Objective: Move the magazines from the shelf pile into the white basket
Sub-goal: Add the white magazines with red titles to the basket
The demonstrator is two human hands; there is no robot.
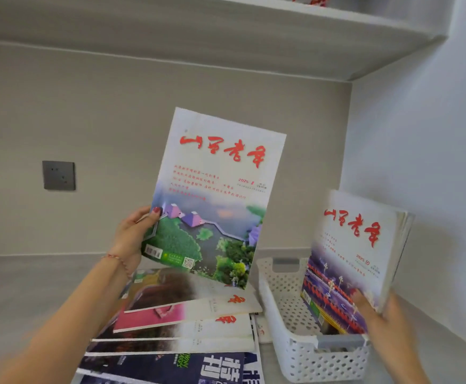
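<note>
My left hand [133, 234] grips the lower left edge of a magazine [215, 195] with red title lettering and a green landscape cover, held upright in the air above the pile. The pile of magazines [187, 325] lies fanned out on the grey shelf surface below it. To the right, my right hand [378, 314] holds a bundle of magazines [351, 261] by its lower right corner. That bundle stands upright inside the white perforated basket [323, 358], leaning toward the right wall.
A grey wall socket [59, 175] sits on the back wall at left. A shelf board [254, 37] runs overhead. The side wall [434, 162] closes the corner just right of the basket. Grey shelf surface [32, 286] extends to the left.
</note>
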